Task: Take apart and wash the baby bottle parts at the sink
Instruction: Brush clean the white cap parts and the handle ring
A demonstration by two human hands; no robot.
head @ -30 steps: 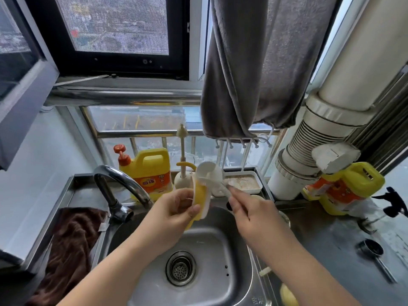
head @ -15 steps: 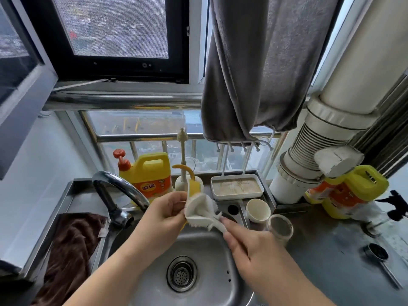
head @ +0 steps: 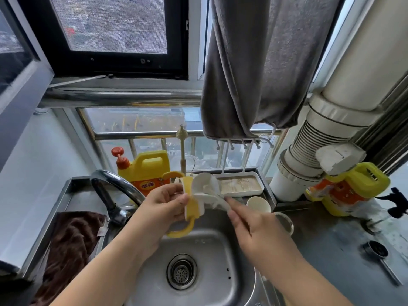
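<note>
A stainless steel sink (head: 212,281) is set below a window, with a curved tap (head: 117,186) to the left of the held parts. Above the basin, a yellow handled bottle collar (head: 191,202) is pinched between thumb and fingers of the left hand (head: 164,208). A white bottle brush (head: 208,191) is pressed against the collar's right side, its handle gripped by the curled fingers of the right hand (head: 254,228). Behind the grip a yellow detergent jug (head: 148,171) and a white tray (head: 240,184) are seen; a brown cloth (head: 70,246) lies far left.
</note>
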